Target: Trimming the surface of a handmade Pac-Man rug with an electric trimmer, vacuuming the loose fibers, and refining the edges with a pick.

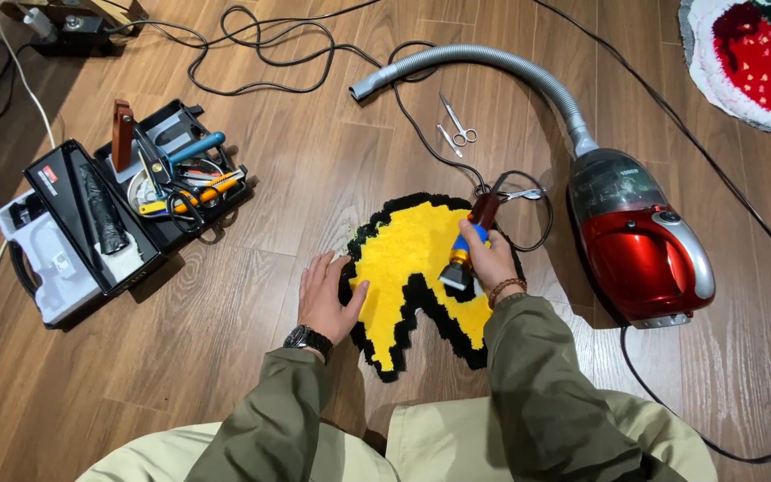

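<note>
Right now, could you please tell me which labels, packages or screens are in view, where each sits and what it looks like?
Small sticker: on the open black tool case at left; red and white, oblong.
Printed label: on the dark translucent top of the red vacuum cleaner at right; small, pale.
Screens and packages: none in view.

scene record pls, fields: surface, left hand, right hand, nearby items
surface: wood floor
left hand: left hand flat on the left edge of the yellow-and-black rug
right hand: right hand grips a corded trimmer, its head down on the rug
nearby right: red vacuum with grey hose
nearby top: scissors on the floor
nearby left: open black tool case
top right corner: part of a red-and-white rug
</note>
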